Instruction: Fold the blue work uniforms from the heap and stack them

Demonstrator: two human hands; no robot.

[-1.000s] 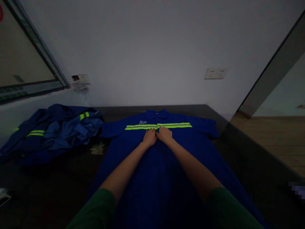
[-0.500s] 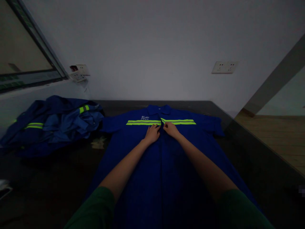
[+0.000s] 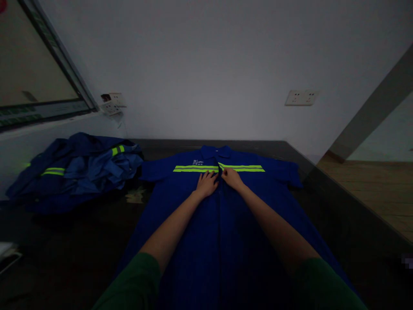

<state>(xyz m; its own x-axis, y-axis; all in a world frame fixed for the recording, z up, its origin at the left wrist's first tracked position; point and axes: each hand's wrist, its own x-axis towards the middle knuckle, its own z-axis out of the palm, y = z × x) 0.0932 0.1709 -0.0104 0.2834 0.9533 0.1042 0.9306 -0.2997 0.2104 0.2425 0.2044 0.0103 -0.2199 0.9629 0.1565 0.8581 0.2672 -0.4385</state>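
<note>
A blue work shirt (image 3: 190, 224) with yellow-green reflective bands across the chest lies spread flat, its collar toward the wall. My left hand (image 3: 207, 184) rests on the chest just left of the front opening, fingers spread over the lower edge of the band. Right beside it, my right hand (image 3: 231, 178) is closed in a pinch on the shirt's front edge at the band, and that edge is slightly lifted. The fingertips of the right hand are partly hidden, and the scene is dim.
A crumpled heap of blue garments (image 3: 87, 172) with reflective strips lies at the left on the dark table (image 3: 325, 211). Wall sockets (image 3: 302, 97) are on the wall behind. A pale object (image 3: 9, 254) sits at the left edge.
The left hand's fingers have spread out flatter on the cloth. The right hand keeps its pinch at the front edge. The whole view has shifted slightly.
</note>
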